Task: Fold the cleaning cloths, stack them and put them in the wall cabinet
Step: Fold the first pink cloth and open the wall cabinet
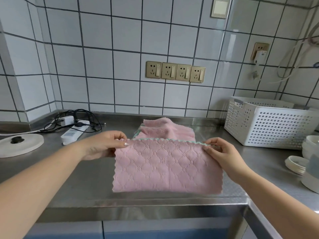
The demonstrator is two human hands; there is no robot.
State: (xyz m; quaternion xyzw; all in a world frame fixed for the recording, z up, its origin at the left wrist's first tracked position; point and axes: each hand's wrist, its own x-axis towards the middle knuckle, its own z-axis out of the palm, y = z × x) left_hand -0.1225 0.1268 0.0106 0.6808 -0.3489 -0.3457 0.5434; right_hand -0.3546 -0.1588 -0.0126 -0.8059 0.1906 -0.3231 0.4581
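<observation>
A pink quilted cleaning cloth [165,166] with a green scalloped top edge hangs in front of me above the steel counter [86,183]. My left hand [105,145] pinches its upper left corner, and my right hand [222,152] pinches its upper right corner. The cloth looks doubled over, its lower edge hanging just above the counter. Behind it lies a loose pile of more pink cloths [165,130] near the tiled wall. No wall cabinet is in view.
A white perforated basket [269,125] stands at the back right. White bowls and lids [303,161] sit at the right edge. A power strip with black cables [72,130] and a round white lid [20,144] lie at the left. Wall sockets [175,71] sit above the counter.
</observation>
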